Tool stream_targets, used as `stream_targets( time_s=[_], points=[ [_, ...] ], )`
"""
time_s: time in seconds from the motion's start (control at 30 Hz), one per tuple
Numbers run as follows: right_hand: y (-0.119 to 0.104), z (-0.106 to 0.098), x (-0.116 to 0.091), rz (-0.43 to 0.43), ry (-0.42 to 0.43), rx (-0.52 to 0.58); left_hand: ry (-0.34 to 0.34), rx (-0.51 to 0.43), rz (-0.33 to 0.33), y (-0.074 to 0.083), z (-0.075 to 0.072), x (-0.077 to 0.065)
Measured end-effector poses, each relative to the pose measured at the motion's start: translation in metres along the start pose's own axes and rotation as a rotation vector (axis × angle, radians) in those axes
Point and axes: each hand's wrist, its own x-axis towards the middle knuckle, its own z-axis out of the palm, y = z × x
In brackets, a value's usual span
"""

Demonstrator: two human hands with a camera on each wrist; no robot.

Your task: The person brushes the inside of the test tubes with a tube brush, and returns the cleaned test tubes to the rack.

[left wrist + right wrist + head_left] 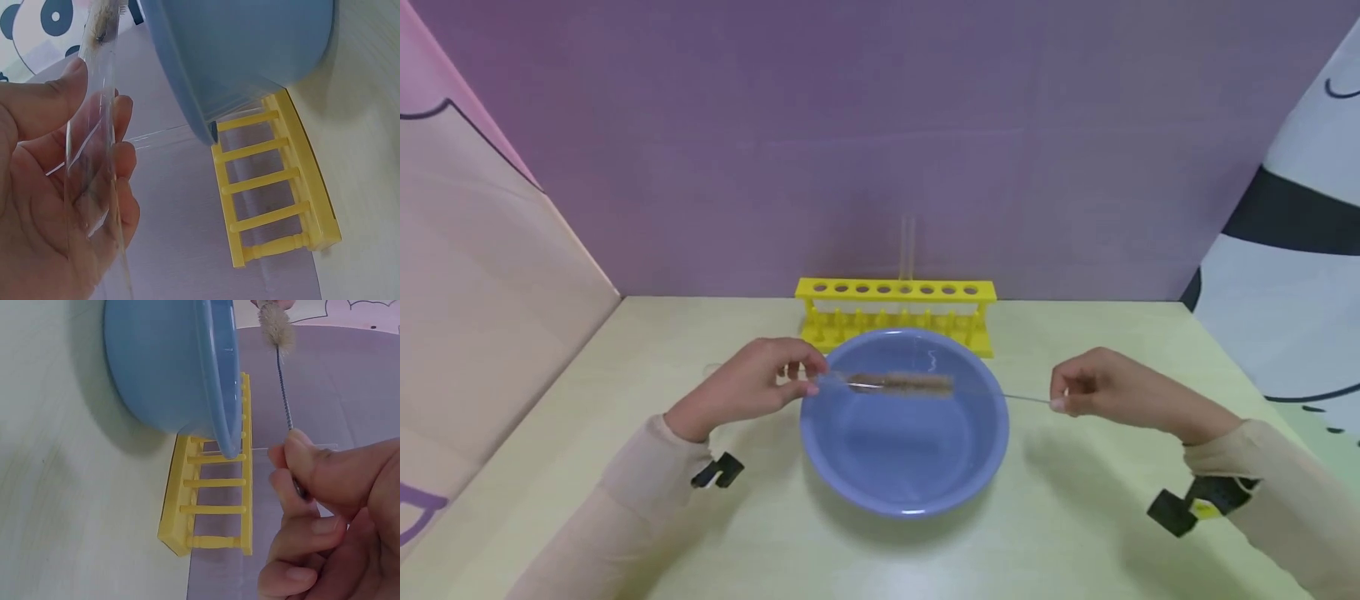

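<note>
My left hand (760, 379) grips a clear glass test tube (94, 181) between thumb and fingers, over the left rim of a blue basin (904, 508). A test tube brush (925, 384) with tan bristles lies level above the basin, its bristle tip inside the tube and the rest of the bristles outside. Off to the right of the basin, my right hand (1112, 392) pinches the brush's thin twisted wire handle (284, 394) between thumb and index finger.
Behind the basin stands a yellow test tube rack (895, 289) with a row of round holes. One upright clear test tube (907, 246) is in it. A purple cloth backdrop (865, 142) rises at the back edge of the pale table (730, 533).
</note>
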Motion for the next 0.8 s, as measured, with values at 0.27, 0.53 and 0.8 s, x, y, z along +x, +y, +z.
stream_targets(
  time_s=[0.27, 0.53, 0.8],
  points=[
    [-0.001, -0.004, 0.008, 0.101, -0.1, 0.117, 0.02, 0.012, -0.004, 0.0, 0.001, -0.002],
    [-0.008, -0.005, 0.013, 0.175, -0.113, 0.11, 0.067, 0.023, 0.03, -0.001, 0.004, -0.002],
    [-0.009, -0.001, 0.017, 0.209, -0.104, 0.159, 0.082, 0.038, 0.011, -0.001, 0.006, -0.002]
  ],
)
